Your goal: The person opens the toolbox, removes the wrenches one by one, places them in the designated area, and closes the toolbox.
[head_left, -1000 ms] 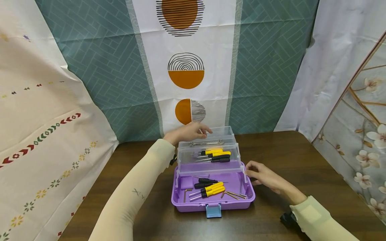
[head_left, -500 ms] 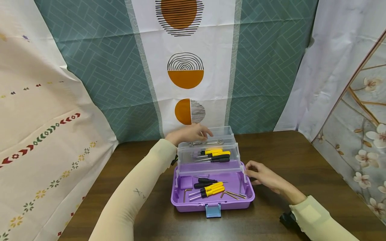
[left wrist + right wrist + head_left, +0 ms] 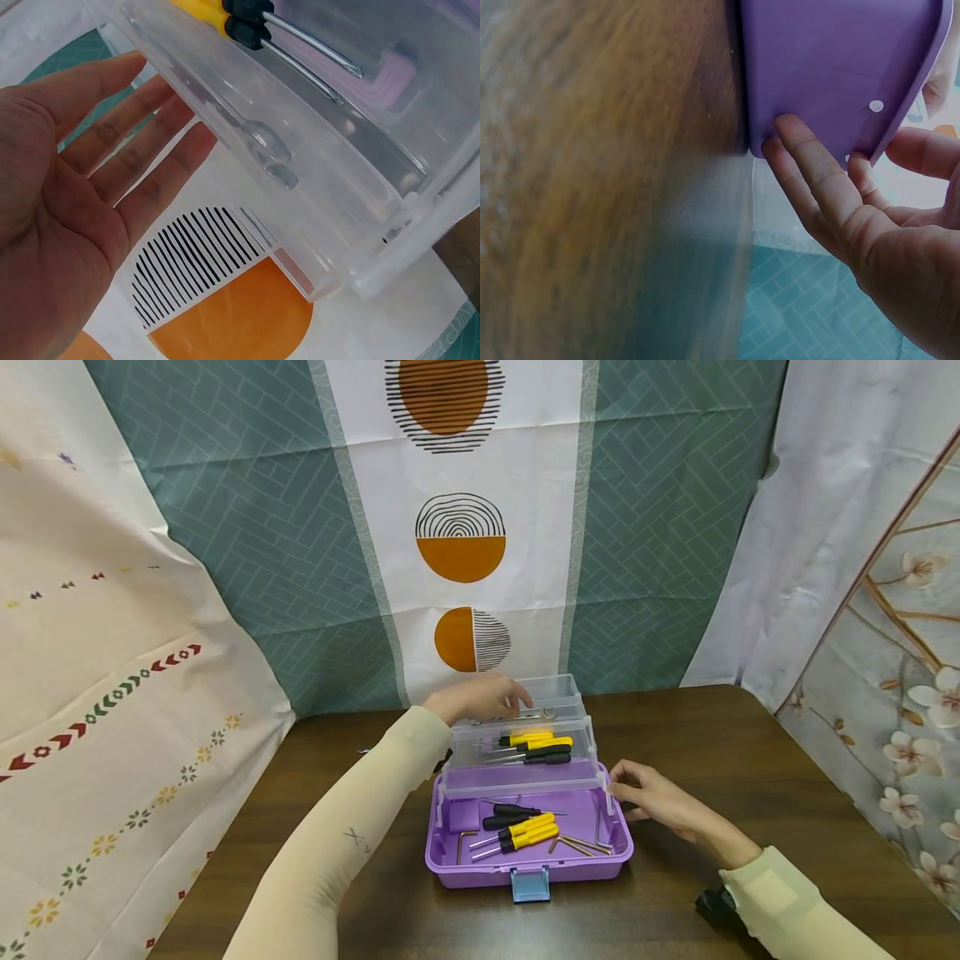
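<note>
Cloth (image 3: 112, 610) with stitched motifs hangs at far left, beside the wooden table (image 3: 300, 793). The left sleeve (image 3: 330, 843), cream, slants upward and inward from the lower edge. The left hand (image 3: 483, 697) extends rightward, palm down, over the rear of the toolbox; its fingers (image 3: 146, 142) are relaxed and set apart at the outer wall of the rear tray. Whether they touch it cannot be told.

The toolbox (image 3: 483, 877), purple, stands opened on the table at centre, its clear trays (image 3: 517, 791) stepped up and back. A wrench (image 3: 549, 713), partly hidden by the left hand, lies in an upper tray; upper screwdrivers (image 3: 553, 743) lie one tier below. The base holds lower screwdrivers (image 3: 536, 834) and hex keys (image 3: 576, 846), behind a blue latch (image 3: 531, 885).

The right hand (image 3: 663, 802) reaches in from the right, wrist low; its fingers lie apart, mostly extended against the toolbox's outer end wall, with the thumb at the rim. The right sleeve (image 3: 810, 906) descends to the lower right. Floral cloth (image 3: 915, 693) borders the far right.
</note>
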Available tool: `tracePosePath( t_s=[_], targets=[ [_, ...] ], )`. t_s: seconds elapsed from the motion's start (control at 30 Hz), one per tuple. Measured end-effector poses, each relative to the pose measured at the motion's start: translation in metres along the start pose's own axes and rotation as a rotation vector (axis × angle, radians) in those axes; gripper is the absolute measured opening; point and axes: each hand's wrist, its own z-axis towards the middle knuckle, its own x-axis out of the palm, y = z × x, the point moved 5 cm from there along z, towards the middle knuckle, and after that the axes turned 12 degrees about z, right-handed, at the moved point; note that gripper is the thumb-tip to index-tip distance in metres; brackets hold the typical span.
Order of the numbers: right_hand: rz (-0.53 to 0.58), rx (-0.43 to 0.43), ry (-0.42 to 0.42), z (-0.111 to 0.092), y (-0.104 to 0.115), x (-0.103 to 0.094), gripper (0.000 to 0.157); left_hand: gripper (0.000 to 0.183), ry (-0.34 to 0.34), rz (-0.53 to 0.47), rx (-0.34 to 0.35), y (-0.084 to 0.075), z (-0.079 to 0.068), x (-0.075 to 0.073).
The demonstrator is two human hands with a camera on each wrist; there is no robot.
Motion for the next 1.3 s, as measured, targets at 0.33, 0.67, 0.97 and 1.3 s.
tracePosePath(
  t_s=[0.33, 0.67, 0.97, 1.3],
  targets=[
    [-0.002, -0.01, 0.004, -0.001, 0.0, 0.0, 0.023, 0.034, 0.003, 0.047, -0.032, -0.004, 0.004, 0.003],
    [-0.008, -0.007, 0.0, -0.002, 0.0, 0.001, 0.024, 0.036, -0.024, 0.029, 0.0, -0.001, 0.004, 0.008],
    [-0.003, -0.015, 0.005, -0.001, 0.001, 0.001, 0.024, 0.035, -0.075, 0.085, 0.013, 0.001, 0.007, 0.012],
    [0.003, -0.029, 0.026, -0.001, 0.001, 0.001, 0.025, 0.036, -0.097, 0.081, 0.025, 0.0, 0.006, 0.013]
  ],
)
